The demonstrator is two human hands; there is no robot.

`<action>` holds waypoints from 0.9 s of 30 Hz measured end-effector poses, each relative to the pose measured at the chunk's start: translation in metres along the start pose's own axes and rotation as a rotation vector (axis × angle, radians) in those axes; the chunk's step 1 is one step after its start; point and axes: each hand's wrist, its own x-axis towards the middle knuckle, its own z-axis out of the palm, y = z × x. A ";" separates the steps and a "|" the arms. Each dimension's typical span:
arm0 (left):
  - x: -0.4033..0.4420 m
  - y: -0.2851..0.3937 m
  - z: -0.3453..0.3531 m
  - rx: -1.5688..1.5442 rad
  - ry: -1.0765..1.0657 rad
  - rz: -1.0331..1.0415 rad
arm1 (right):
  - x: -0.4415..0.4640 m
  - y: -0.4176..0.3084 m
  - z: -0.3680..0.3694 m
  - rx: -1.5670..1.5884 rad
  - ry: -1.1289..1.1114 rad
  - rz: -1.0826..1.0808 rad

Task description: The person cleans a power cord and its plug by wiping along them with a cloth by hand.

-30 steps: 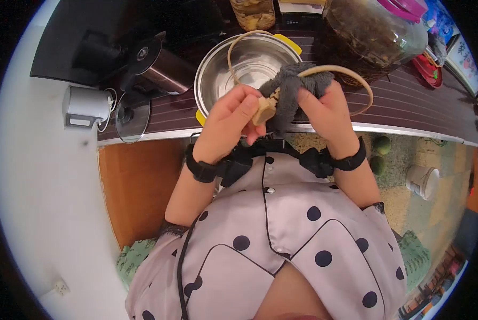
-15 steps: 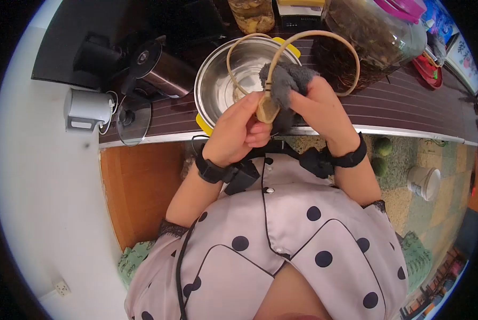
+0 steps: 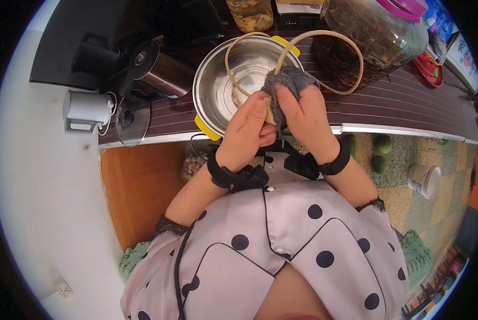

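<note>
A looped beige cord or thin tube [image 3: 360, 61] runs over the counter's front into a pale beige end piece [image 3: 270, 112], whose exact kind I cannot make out. My left hand [image 3: 244, 130] pinches this end piece between thumb and fingers. In my right hand [image 3: 311, 120] a fuzzy dark grey cloth [image 3: 288, 79] is bunched around the cord where it joins the piece, hiding that joint. Just beyond both hands stands a steel pot [image 3: 201, 98] with yellow handles, and part of the loop hangs over it.
Left of the pot stand a dark metallic kettle [image 3: 167, 72], a glass lid [image 3: 133, 122] and a grey-white kettle [image 3: 82, 111]. Two jars, one large with a pink lid [image 3: 404, 8], are at the back. Green round fruits [image 3: 382, 144] and a white bucket [image 3: 424, 180] sit on the floor.
The cloth has moved from beside the end piece to wrap over its upper part and the cord joint. My right hand has shifted left and turned, its thumb now pressing on the cloth.
</note>
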 end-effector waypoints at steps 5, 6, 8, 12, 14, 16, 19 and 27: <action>-0.001 0.008 -0.017 -0.343 0.008 -0.089 | -0.004 0.004 -0.004 0.289 -0.333 0.163; -0.001 0.008 -0.016 -0.344 0.012 -0.087 | -0.003 0.001 -0.004 0.290 -0.337 0.163; 0.000 0.007 -0.009 -0.162 0.075 -0.073 | -0.004 -0.005 -0.005 0.184 -0.339 0.115; -0.003 -0.002 -0.001 -0.131 0.231 -0.055 | -0.005 -0.003 0.004 0.231 -0.282 0.165; -0.004 -0.006 -0.005 -0.138 0.025 -0.005 | -0.004 0.008 0.010 0.106 -0.110 0.141; -0.005 -0.003 -0.002 -0.243 0.064 -0.044 | -0.004 0.016 0.011 0.173 -0.094 0.233; -0.004 0.000 -0.016 -0.413 -0.041 -0.066 | -0.004 0.015 0.005 0.460 -0.066 0.487; -0.004 0.003 -0.003 -0.299 0.119 -0.095 | -0.004 -0.006 -0.001 0.085 -0.293 0.028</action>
